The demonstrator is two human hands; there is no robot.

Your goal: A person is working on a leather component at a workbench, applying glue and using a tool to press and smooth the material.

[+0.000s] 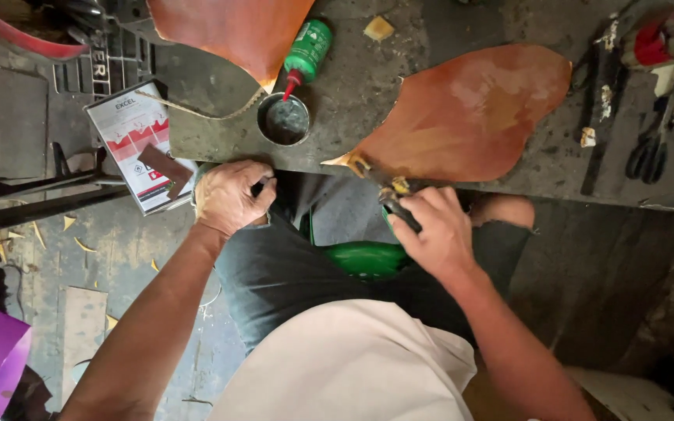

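I sit at the edge of the counter [431, 101], and the brown leather piece [470, 113] lies flat on it with its pointed tip hanging a little toward me, so that I can reach this tip without leaning. My right hand [434, 230] is closed around a dark tool [395, 204] with a yellowish part near its head; the fingers wrap the handle and the head touches the tip of the leather, just at the counter's edge. What kind of tool it is I cannot tell, because my fingers cover most of it.

My left hand [232, 195] is closed into a loose fist on the counter's edge, pinching a small dark object [259, 185] between thumb and fingers; only its end shows. This hand rests near the round metal tin [283, 119], which stands close to the edge, I think so that its content is within short reach. The green bottle with red nozzle [306, 51] lies on its side with the nozzle pointing at the tin.

A second leather piece [232, 31] lies further back, apart from the work. A printed box [138, 144] hangs half over the counter's side at my left.

Both forearms come up from below, elbows wide, wrists bent inward toward the edge. Between my knees a green stool seat [368, 257] is visible.
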